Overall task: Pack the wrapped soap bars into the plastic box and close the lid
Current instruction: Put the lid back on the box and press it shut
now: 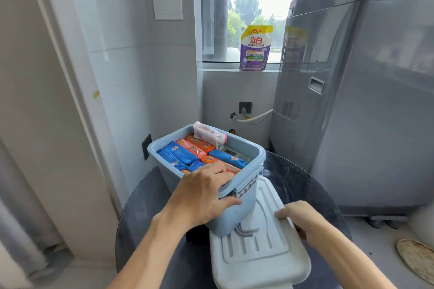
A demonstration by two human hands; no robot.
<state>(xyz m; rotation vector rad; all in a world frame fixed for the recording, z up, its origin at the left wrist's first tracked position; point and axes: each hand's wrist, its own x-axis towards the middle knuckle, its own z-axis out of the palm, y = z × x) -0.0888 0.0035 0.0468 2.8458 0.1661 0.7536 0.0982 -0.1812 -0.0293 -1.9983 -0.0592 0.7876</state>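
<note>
Near soap bars [231, 168] partly hidden under left hand [203, 192], fingers over box rim [254, 172]; lower layers unseeable. Lid [256, 253] far end covered by box, near edge cut by frame bottom; right hand [299, 216] thumb out of sight under lid edge. Wrapper print too small to read; left door frame [47, 124] blurred.

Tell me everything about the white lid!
The lid is a pale, whitish plastic rectangle with rounded corners, raised ridges and a grey handle folded flat near its middle. It is off the box, lying on the dark round table nearest the camera. The blue box, full of wrapped soap bars, stands partly on its far end. The right hand grips the lid's right edge; the left hand holds the box rim, not the lid.
</note>
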